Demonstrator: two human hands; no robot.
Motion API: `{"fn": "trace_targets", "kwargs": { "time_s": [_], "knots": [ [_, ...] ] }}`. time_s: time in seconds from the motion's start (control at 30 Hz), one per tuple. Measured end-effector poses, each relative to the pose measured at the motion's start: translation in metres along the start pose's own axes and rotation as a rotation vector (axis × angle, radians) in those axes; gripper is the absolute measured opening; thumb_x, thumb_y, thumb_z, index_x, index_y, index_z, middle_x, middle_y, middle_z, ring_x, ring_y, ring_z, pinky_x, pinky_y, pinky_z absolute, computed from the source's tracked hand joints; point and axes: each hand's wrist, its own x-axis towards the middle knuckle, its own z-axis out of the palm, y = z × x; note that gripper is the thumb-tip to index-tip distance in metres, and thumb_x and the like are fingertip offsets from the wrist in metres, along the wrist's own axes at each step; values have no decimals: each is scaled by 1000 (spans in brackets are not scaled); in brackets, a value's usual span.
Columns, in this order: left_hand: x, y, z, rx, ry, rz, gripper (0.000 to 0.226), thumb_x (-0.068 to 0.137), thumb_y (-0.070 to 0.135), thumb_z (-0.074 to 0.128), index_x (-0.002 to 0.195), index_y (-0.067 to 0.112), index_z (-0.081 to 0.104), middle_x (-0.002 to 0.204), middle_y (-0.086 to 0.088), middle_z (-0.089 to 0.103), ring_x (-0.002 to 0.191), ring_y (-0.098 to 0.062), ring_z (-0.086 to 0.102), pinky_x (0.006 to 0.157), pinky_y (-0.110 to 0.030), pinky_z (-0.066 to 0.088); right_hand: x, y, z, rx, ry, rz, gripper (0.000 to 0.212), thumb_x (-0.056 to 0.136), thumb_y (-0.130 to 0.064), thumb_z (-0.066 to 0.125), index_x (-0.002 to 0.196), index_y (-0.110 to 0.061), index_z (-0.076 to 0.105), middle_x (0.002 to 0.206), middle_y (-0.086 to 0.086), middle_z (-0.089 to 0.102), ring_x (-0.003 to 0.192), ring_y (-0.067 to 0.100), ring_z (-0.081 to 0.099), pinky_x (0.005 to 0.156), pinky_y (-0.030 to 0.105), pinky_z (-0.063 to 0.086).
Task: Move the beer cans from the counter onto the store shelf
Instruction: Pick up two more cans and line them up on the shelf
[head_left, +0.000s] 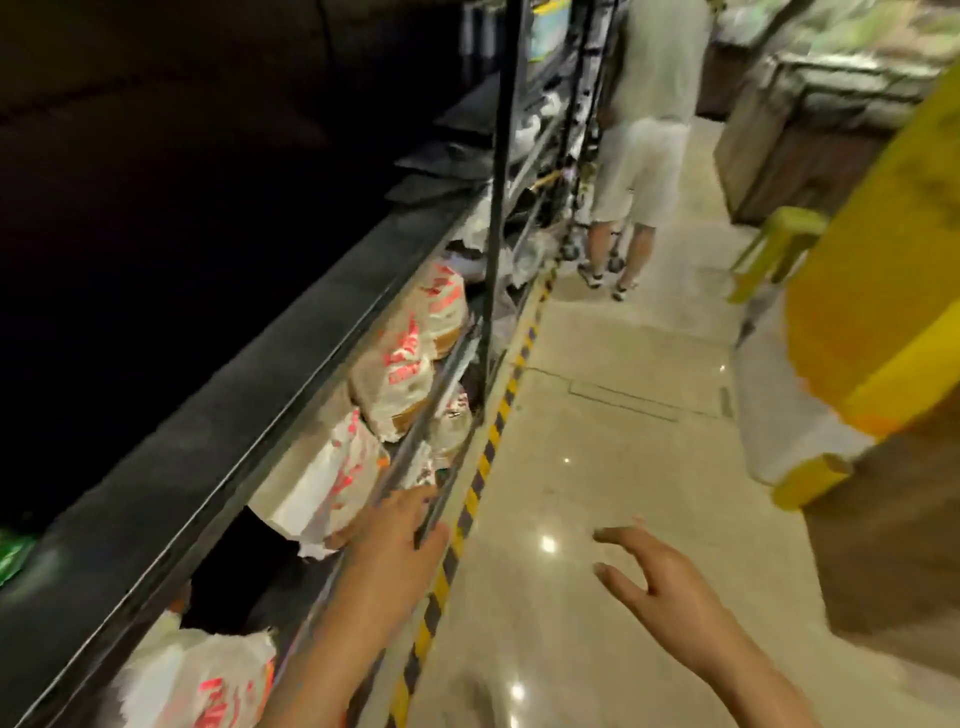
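No beer can shows in the head view. The dark store shelf (291, 358) runs along the left, its lower level packed with white bags printed in red (400, 358). My left hand (402, 530) reaches to the metal rail (441, 384) at the front of that lower level, fingers curled around the rail. My right hand (654, 571) hovers over the tiled floor with fingers spread and relaxed, holding nothing.
A yellow-and-black hazard stripe (488, 447) marks the floor along the shelf base. A person in light clothes (639, 135) stands further down the aisle. A yellow stool (779, 244) and a yellow-and-wood counter (883, 322) stand on the right.
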Motion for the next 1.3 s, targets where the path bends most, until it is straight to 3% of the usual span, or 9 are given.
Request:
{"fn": "trace_targets", "kwargs": {
  "time_s": [0.07, 0.2, 0.3, 0.4, 0.6, 0.7, 0.93, 1.1, 1.3],
  "knots": [
    [9, 41, 37, -25, -95, 97, 36, 92, 30, 54, 127, 22, 54, 126, 10, 54, 117, -11, 52, 96, -24, 40, -31, 40, -23, 1, 34, 110, 31, 92, -44, 51, 123, -40, 50, 124, -28, 49, 98, -9, 48, 80, 3, 32],
    [12, 128, 120, -23, -258, 300, 36, 92, 27, 55, 128, 21, 53, 125, 10, 54, 116, -7, 51, 92, -15, 35, -100, 113, -72, 45, 169, 324, 33, 92, -45, 50, 124, -38, 49, 123, -29, 46, 97, -7, 50, 80, -1, 32],
    [4, 199, 182, -49, -382, 401, 36, 91, 27, 57, 127, 21, 54, 125, 9, 56, 117, -7, 51, 99, -22, 39, -153, 164, -104, 67, 286, 474, 31, 92, -45, 50, 123, -41, 47, 122, -31, 45, 84, -5, 53, 77, 3, 35],
    [-9, 263, 242, -86, -478, 509, 35, 93, 28, 55, 127, 22, 53, 122, 12, 55, 112, -2, 49, 94, -18, 38, -199, 214, -130, 110, 384, 591, 31, 93, -45, 50, 123, -41, 47, 122, -30, 46, 76, -5, 53, 73, 8, 38],
    [-33, 355, 330, -95, -638, 560, 35, 94, 32, 52, 129, 26, 51, 122, 15, 53, 113, -1, 48, 94, -18, 38, -277, 294, -162, 241, 517, 761, 26, 91, -41, 55, 117, -41, 50, 118, -30, 50, 100, 2, 57, 76, 6, 39],
    [-31, 386, 362, -68, -700, 569, 35, 93, 32, 53, 128, 28, 52, 120, 17, 53, 111, 2, 49, 93, -16, 37, -295, 328, -176, 299, 574, 803, 24, 91, -36, 58, 114, -39, 53, 117, -28, 52, 111, -4, 49, 79, 0, 35],
    [9, 453, 439, -41, -734, 520, 31, 91, 27, 58, 122, 25, 56, 116, 14, 57, 109, -3, 53, 90, -19, 38, -274, 413, -226, 367, 625, 799, 21, 92, -34, 57, 110, -42, 51, 113, -33, 48, 108, -10, 44, 80, -3, 31],
    [56, 517, 501, -55, -701, 503, 32, 91, 26, 57, 123, 24, 56, 118, 11, 58, 112, -7, 53, 93, -23, 41, -230, 485, -292, 347, 609, 746, 25, 93, -38, 52, 118, -39, 51, 118, -25, 50, 114, -5, 44, 91, 12, 32],
    [103, 607, 574, -87, -701, 474, 30, 91, 23, 58, 121, 23, 58, 114, 9, 59, 113, -11, 54, 91, -24, 41, -216, 573, -383, 370, 614, 758, 22, 92, -37, 53, 112, -44, 49, 115, -27, 50, 112, -2, 46, 81, 7, 34]
  ]
}}
